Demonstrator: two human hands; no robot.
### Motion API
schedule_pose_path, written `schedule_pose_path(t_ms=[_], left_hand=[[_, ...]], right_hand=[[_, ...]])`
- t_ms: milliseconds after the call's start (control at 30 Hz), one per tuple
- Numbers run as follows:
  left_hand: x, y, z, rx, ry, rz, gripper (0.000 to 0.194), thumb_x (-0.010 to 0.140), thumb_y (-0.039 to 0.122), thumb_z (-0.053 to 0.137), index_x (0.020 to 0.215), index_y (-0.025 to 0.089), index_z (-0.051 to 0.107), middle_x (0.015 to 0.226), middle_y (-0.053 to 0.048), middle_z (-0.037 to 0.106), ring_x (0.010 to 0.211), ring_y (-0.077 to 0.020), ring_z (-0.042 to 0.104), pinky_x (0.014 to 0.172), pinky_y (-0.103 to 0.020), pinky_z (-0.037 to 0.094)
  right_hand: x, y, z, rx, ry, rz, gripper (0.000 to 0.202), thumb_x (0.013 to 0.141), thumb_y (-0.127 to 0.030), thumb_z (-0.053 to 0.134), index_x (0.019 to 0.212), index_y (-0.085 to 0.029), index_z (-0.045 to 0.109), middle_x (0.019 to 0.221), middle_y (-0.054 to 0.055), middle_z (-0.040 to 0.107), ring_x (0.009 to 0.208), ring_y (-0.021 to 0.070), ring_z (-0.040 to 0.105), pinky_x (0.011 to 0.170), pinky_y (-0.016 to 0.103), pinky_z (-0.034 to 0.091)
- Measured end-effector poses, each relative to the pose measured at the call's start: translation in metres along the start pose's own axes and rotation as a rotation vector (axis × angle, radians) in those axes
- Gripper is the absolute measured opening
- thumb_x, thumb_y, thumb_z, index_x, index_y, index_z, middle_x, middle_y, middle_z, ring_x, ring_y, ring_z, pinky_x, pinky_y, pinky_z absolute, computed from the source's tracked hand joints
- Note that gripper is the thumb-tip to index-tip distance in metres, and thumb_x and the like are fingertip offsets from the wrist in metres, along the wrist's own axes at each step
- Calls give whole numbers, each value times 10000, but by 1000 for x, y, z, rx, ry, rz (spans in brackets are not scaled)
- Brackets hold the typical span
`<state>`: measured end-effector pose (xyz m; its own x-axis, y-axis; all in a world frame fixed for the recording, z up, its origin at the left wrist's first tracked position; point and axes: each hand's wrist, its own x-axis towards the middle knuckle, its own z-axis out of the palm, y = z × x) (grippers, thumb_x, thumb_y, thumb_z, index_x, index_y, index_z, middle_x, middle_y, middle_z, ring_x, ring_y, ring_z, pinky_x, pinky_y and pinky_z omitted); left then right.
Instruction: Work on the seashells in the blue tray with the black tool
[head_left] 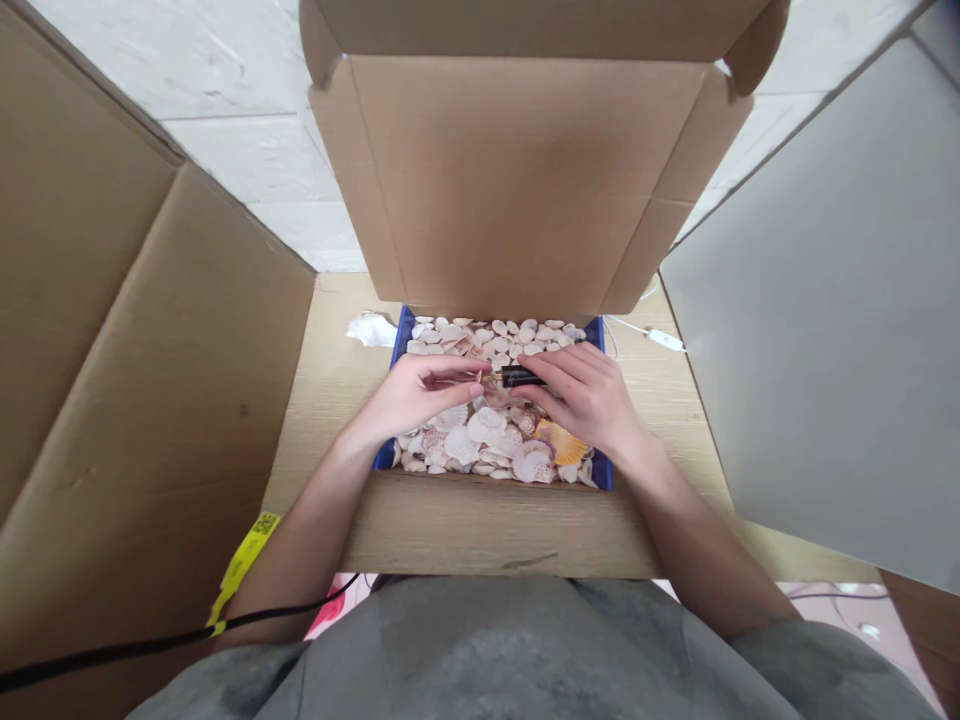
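Over a blue-sided tray [606, 470] full of seashells, both hands meet near the middle. My right hand [581, 385] is closed around a small black hand drill [517, 376] with a brass-coloured chuck, and its tip points left. A small shell [480, 377] is pinched between the thumb and fingers of my left hand [424, 385], right at the drill's tip. Whether the bit has gone into the shell is too small to tell. Below the hands lie pale scallop shells [487, 425] and an orange scallop shell [561, 440].
A brown cardboard flap [517, 180] rises behind the tray. Cardboard [172, 330] stands at the left and a grey panel [817, 300] at the right. A white crumpled item [371, 329] and a cable with a white switch [666, 340] lie on the wooden table [480, 530].
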<state>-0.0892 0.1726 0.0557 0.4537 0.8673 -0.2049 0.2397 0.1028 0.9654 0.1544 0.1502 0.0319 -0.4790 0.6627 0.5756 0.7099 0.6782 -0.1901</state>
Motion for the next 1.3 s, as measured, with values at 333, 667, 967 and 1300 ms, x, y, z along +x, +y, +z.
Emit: schedule_pose_path(t_ms=[333,667,967,1300], left_hand=[[1,0,2,-57,146,69,310,790,305,751,1071,174,741,1137,-85,729,1027,-223,694,962,-364,539],[2,-3,-2,-214,171,116,296,833,282,718,1111,183,715,1193,-89,707,1117,-224,662,935,-317,557],[2,-6,-3,-128,121,140,278,840,266,703,1106,183,719,1160,-88,722,1054,-210,691,922,-316,559],[1,-8,-6,-89,86,113,298,846,287,696,1129,197,722,1205,-84,704,1067,-216,687,951,-324,539]], right_hand=[[0,1,1,-17,35,74,299,865,-368,648,1085,-164,648,965,51,740,822,167,661,739,306,492],[0,1,0,-22,36,101,279,871,-368,640,1074,-177,654,967,45,743,822,164,665,739,304,493],[-1,1,0,3,61,114,291,861,-358,656,1088,-177,650,956,45,743,821,163,660,741,304,492],[-2,3,3,25,47,179,302,869,-384,637,1110,-201,644,995,44,734,859,177,642,778,324,476]])
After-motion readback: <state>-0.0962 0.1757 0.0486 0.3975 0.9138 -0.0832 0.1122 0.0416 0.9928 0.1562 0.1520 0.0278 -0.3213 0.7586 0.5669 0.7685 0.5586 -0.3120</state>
